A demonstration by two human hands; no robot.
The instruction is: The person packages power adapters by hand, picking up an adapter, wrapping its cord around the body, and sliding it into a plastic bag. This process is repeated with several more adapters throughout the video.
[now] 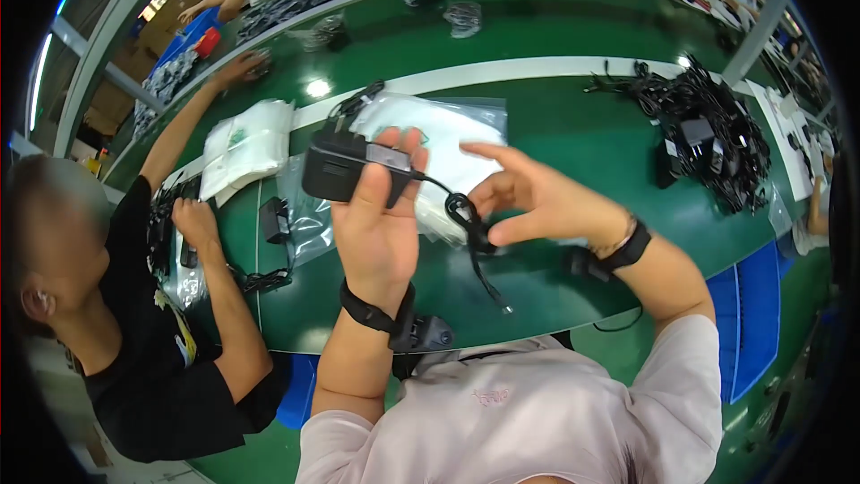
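Note:
My left hand (pixel 376 224) is raised above the green table (pixel 555 125) and grips a black power adapter (pixel 345 166) by its block. The adapter's thin black cable (pixel 466 224) hangs down in a small bundle between my hands, its plug end dangling near the table's front edge. To its right, my right hand (pixel 533 197) has its fingers spread and pinches the cable bundle at thumb and fingertips. Behind both hands a clear plastic bag with white padding (pixel 448 139) lies on the table.
A heap of black adapters and cables (pixel 708 139) lies at the right. A stack of white plastic bags (pixel 246 143) and a bagged adapter (pixel 287 220) lie at the left. A person in black sits at my left, one hand (pixel 193 220) on the table.

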